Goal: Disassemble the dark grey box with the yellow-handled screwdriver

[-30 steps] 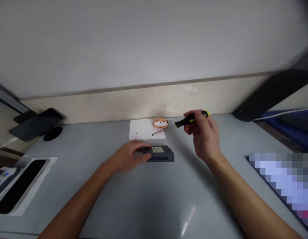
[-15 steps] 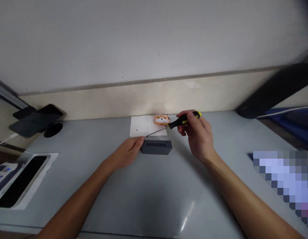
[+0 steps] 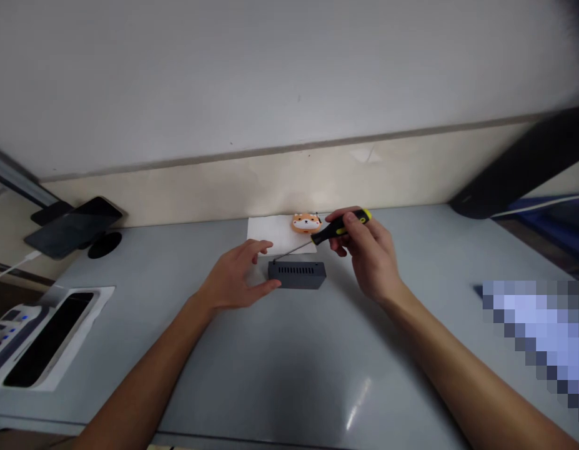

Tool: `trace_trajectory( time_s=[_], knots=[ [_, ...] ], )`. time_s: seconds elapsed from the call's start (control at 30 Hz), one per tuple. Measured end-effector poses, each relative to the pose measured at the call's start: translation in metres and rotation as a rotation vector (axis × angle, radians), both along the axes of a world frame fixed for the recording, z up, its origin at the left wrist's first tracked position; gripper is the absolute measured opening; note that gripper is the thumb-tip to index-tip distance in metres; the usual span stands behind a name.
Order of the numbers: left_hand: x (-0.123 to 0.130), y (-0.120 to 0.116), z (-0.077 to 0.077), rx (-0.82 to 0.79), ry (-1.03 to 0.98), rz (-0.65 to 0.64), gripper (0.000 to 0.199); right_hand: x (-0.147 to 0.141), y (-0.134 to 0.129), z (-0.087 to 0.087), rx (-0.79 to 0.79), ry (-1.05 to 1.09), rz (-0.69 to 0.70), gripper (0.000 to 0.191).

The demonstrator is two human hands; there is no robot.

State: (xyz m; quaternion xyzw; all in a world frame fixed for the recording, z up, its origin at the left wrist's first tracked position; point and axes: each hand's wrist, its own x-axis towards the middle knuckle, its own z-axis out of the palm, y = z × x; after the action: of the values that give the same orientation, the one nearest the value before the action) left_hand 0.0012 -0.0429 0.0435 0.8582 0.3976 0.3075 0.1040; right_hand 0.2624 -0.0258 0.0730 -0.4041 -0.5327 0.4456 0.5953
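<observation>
A dark grey box (image 3: 296,279) with a row of vent slots stands on the grey table. My right hand (image 3: 371,250) is closed around the black and yellow handle of a screwdriver (image 3: 338,228). Its thin shaft slants down to the left, and the tip meets the top left corner of the box, where a screw may sit; it is too small to make out. My left hand (image 3: 235,275) is beside the box's left end, fingers spread, with the thumb tip at the lower left edge. Whether the thumb presses on it I cannot tell.
Behind the box lies a white sheet (image 3: 261,231) with an orange animal-face case (image 3: 306,223) on it. On the left are a phone on a stand (image 3: 76,228), another phone (image 3: 50,337) and a power strip (image 3: 8,337). A black cylinder (image 3: 499,175) stands at right.
My left fingers have come off the box's top left corner and spread apart, the thumb dropping to its lower edge. The screwdriver tip has lowered slightly onto that corner.
</observation>
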Motion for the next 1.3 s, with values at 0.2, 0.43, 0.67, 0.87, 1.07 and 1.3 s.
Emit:
trace_trajectory(
  time_s=[0.2, 0.43, 0.67, 0.87, 1.07, 1.3],
  knots=[
    [0.004, 0.000, -0.006, 0.091, 0.023, 0.000, 0.061, 0.000, -0.001, 0.000, 0.014, -0.035, -0.015, 0.033],
    [0.011, -0.002, -0.011, 0.115, 0.018, -0.015, 0.049, -0.003, -0.002, 0.001, 0.012, -0.025, -0.007, 0.031],
    [0.011, -0.002, -0.015, 0.081, 0.040, 0.006, 0.046, -0.002, 0.000, -0.001, 0.002, -0.043, -0.017, 0.032],
    [0.012, -0.001, -0.017, 0.110, 0.019, 0.008, 0.044, 0.000, 0.001, -0.003, -0.024, -0.002, 0.007, 0.030],
    [0.012, 0.000, -0.017, 0.118, 0.031, 0.002, 0.041, 0.001, 0.003, -0.004, -0.023, -0.007, 0.005, 0.028],
    [0.011, 0.000, -0.011, 0.182, 0.052, -0.021, 0.035, 0.004, 0.005, -0.005, -0.038, -0.024, 0.001, 0.026]
  ],
)
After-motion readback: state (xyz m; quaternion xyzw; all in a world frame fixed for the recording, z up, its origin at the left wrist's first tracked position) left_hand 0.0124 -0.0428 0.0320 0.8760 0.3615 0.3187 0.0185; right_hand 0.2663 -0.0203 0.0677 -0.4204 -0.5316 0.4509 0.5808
